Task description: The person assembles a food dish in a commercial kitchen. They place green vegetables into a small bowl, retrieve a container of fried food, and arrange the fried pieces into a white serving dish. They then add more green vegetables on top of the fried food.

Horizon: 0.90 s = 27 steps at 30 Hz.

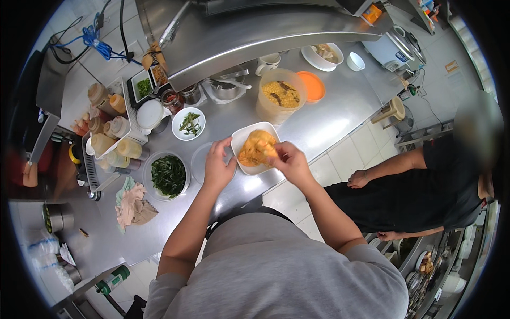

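So the orange-yellow piece of food [258, 146] is already sitting in the square white dish [240, 139], which is on the steel counter [329, 117] right in front of the person. Looks to me like the plating is well underway: the food's in the dish, but nothing green is on it yet, so garnish or finishing seems to be what's left.

Grip-wise: the right hand [289, 159] has its fingers pinched together on the near right edge of the food, so it's clamped on it from the side. The left hand [218, 167] is at the dish's left rim, fingers loosely curled and apart; can't quite tell if it's touching the rim or just beside it.

Around that: a bowl of dark leafy greens [168, 175] to the left, a small white plate with green bits [189, 123] behind it, and a big tub of yellow stuff [280, 94] with its orange lid [312, 86] beside it. Another person in black [425, 186] stands off to the right.
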### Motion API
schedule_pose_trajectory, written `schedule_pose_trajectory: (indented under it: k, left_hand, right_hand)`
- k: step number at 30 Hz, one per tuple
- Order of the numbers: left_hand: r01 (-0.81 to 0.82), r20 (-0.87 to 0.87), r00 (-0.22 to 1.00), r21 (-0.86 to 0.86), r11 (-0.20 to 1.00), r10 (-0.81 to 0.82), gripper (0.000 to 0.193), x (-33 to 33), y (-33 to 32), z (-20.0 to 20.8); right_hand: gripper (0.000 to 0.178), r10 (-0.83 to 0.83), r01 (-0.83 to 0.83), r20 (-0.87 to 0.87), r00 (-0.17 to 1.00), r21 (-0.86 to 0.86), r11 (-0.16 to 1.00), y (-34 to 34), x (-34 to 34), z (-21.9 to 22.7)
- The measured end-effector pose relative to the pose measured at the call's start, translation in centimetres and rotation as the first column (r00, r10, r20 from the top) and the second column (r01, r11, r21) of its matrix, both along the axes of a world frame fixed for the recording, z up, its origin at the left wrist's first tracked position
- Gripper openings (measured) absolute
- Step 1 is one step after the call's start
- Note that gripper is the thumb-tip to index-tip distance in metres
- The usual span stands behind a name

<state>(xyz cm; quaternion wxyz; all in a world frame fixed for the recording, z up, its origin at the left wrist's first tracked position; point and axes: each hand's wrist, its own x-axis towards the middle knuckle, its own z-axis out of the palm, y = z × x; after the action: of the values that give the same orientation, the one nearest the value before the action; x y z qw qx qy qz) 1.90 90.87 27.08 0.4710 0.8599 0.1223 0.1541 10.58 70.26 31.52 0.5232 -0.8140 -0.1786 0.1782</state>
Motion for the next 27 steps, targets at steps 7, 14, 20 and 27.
schedule_pose_trajectory:
  k: [7, 14, 20, 27]
  left_hand:
    - [0.087, 0.124, 0.987, 0.092, 0.992, -0.098, 0.049, -1.2, -1.7, -1.3]
    - [0.060, 0.047, 0.996, 0.199, 0.978, -0.071, 0.046, -1.0, -2.4, -1.1]
    - [0.069, 0.005, 0.998, 0.119, 0.990, -0.070, 0.044, -1.2, -2.6, -0.5]
    - [0.024, 0.067, 0.997, 0.180, 0.983, -0.036, 0.039, -0.8, -2.4, -0.1]
  right_hand:
    - [0.035, 0.113, -0.054, 0.399, 0.910, -0.158, 0.986, 0.9, 0.5, -2.6]
    - [0.025, 0.179, 0.009, 0.184, 0.967, -0.720, 0.694, 3.0, 5.8, 0.3]
    - [0.025, 0.053, 0.142, 0.313, 0.948, -0.567, 0.812, 1.6, 7.0, -3.0]
    - [0.016, 0.013, 0.057, 0.534, 0.845, -0.115, 0.992, 3.0, 5.1, -1.5]
